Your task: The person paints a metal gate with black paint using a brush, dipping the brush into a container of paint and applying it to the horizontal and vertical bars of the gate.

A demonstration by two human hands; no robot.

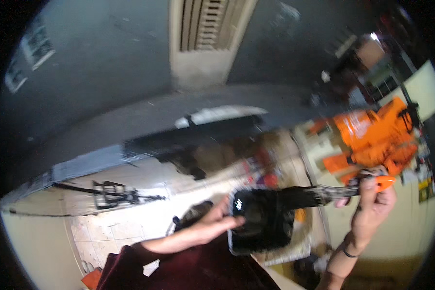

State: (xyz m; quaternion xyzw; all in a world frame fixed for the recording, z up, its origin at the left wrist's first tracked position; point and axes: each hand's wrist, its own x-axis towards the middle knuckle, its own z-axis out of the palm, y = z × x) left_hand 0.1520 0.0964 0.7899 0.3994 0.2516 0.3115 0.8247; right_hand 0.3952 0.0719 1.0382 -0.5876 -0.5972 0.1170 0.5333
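A square tub (231, 241) with a pale rim and a glossy black inside is in front of my body. My left hand (215, 224) grips its left side, thumb over the rim. My right hand (369, 203) is closed round the orange handle of a paintbrush (319, 195), held level with its head pointing left. Black, paint-like stuff coats the brush head and the metal part behind it. The head reaches over the tub's right edge; whether it touches the rim is too blurred to tell.
Orange cloth or bags (372, 135) lie on a pale surface at right. A dark ledge (193, 137) runs across ahead, below a grey wall with a vented panel (203, 67). A black metal frame-like object (113, 193) is on the tiled floor (101, 237) at left.
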